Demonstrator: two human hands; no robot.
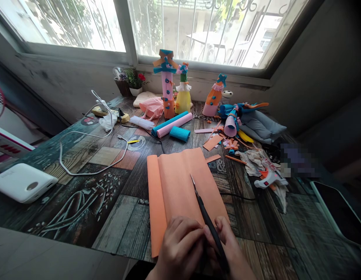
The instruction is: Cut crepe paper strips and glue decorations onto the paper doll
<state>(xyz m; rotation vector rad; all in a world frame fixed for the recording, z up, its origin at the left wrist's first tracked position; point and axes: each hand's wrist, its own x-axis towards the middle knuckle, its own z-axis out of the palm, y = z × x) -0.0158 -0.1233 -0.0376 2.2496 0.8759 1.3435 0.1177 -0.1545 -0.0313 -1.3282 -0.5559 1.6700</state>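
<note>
A: At the table's near edge, why are both hands bunched together?

B: The right hand [227,249] clamps its fingers on the scissors [205,212]; the left hand [180,249] curls fingers on the orange sheet [174,182], steadying it.

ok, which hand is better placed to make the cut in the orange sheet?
Right, probably. The right hand grips the scissors, whose blades lie closed over the orange sheet. The left hand rests on the sheet's near edge, better suited to steadying it.

table cover [116,210] | print "PGM" near rolls | large "&" by orange sheet [180,182]
</note>
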